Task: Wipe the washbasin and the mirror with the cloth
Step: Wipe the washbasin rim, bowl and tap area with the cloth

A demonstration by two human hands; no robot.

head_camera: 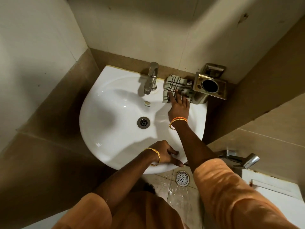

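A white washbasin (105,113) fills the middle of the head view, with a steel tap (151,78) at its back and a drain (143,122) in the bowl. A cream cloth with dark checks (171,85) lies on the basin's back right rim, beside the tap. My right hand (179,106) presses flat on the cloth, fingers spread over its near part. My left hand (166,152) rests on the basin's front rim, fingers curled over the edge. No mirror is in view.
A brass-coloured wall holder with a steel cup (209,86) hangs just right of the cloth. Tiled walls close in on the left and right. Below the basin are a floor drain (182,178), a hand sprayer (247,160) and a white toilet lid (272,192).
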